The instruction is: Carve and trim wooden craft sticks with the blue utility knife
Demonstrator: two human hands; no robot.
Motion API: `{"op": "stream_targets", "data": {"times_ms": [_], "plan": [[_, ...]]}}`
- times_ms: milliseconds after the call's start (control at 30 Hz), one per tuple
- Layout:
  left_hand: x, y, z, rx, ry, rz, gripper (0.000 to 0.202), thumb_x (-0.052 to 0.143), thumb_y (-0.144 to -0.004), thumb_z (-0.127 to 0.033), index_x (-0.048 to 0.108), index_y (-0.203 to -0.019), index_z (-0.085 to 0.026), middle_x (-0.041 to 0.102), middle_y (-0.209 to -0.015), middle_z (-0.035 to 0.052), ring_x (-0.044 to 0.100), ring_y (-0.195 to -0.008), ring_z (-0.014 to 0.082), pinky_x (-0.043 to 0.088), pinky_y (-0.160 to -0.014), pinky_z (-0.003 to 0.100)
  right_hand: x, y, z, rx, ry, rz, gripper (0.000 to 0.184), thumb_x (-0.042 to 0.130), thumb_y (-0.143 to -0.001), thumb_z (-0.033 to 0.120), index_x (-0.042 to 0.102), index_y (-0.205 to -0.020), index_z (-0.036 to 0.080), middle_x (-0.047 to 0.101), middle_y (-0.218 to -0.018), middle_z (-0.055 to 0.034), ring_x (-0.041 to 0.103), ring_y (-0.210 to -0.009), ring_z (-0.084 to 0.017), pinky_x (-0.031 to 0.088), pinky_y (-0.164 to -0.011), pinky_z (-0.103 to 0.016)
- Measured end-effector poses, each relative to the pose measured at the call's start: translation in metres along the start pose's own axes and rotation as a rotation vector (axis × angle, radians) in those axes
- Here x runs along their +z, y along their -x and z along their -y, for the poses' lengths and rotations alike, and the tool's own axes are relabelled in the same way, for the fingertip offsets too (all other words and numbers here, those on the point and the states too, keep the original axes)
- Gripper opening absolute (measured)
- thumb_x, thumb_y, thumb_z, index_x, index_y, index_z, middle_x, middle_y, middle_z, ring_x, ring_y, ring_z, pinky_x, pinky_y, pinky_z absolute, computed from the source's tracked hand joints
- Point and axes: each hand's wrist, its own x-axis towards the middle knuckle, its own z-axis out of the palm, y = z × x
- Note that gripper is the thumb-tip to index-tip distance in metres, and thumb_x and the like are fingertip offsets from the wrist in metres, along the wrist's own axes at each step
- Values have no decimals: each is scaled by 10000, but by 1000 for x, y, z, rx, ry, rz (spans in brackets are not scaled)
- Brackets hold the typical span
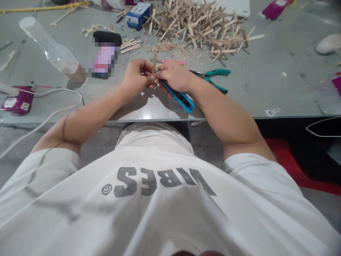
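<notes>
My left hand is closed in a pinch on a thin wooden stick that stands upright between both hands. My right hand is wrapped round a blue utility knife, whose handle sticks out toward me below the fist. The knife's front end meets the stick near my fingertips; the blade itself is hidden. Both hands hover just above the grey table, near its front edge.
A big heap of wooden sticks lies at the back, with shavings before it. Teal-handled pliers lie right of my hands. A clear plastic bottle, a phone, a small blue box and a purple power strip sit left.
</notes>
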Motion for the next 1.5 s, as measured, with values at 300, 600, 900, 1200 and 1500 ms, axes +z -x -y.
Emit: {"op": "stream_targets", "data": {"times_ms": [300, 600, 900, 1200, 1500], "plan": [[2, 1, 0, -13, 46, -16, 340, 893, -798, -132, 604, -795, -311, 806, -763, -46, 830, -852, 211, 712, -882, 438, 0, -2, -2, 9, 1, 12, 335, 644, -1021, 261, 607, -689, 276, 635, -556, -9, 532, -427, -170, 515, -477, -356], [4, -2, 8, 2, -11, -62, 363, 847, -838, -73, 554, -839, -288, 793, -803, -26, 870, -824, 205, 701, -775, 339, -1, -5, -4, 23, -19, 19, 330, 661, -1017, 304, 586, -698, 272, 628, -551, -7, 531, -425, -170, 525, -479, -347], [6, -3, 9, 6, 104, -35, 323, 831, -765, -138, 575, -832, -323, 798, -804, -43, 802, -823, 207, 684, -880, 468, -4, -4, -6, -21, -20, 28, 310, 652, -1001, 291, 608, -695, 271, 613, -540, 1, 551, -439, -173, 478, -467, -334], [4, -4, 11, 49, 118, 18, 363, 969, -739, -392, 624, -845, -350, 779, -781, -25, 782, -1037, 255, 641, -981, 497, -2, 0, -2, -3, 82, -80, 379, 659, -1043, 234, 596, -671, 268, 615, -551, -17, 549, -441, -169, 452, -469, -331], [0, -1, 4, 45, 73, 57, 303, 948, -793, -454, 665, -783, -347, 826, -814, 6, 792, -1026, 280, 647, -988, 531, -3, 2, 0, 7, 87, -81, 379, 708, -1041, 404, 615, -694, 284, 629, -555, -28, 551, -470, -198, 458, -463, -343]]}}
